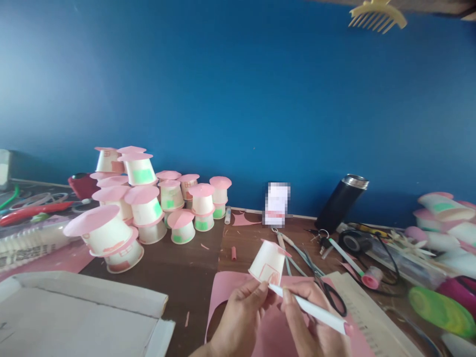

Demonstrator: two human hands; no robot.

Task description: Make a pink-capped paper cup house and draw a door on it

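Observation:
My left hand pinches the rim of a small white paper cup, held upside down with a pink lid on its base and a pink drawing on its side. My right hand grips a white pen whose tip touches the cup's lower edge. Both hands hover over a pink paper sheet on the brown table.
A stack of several pink-topped cups stands at the left. Scissors, keys, a black flask, a tape roll, a green lid and more cups lie to the right. A cardboard sheet sits near left.

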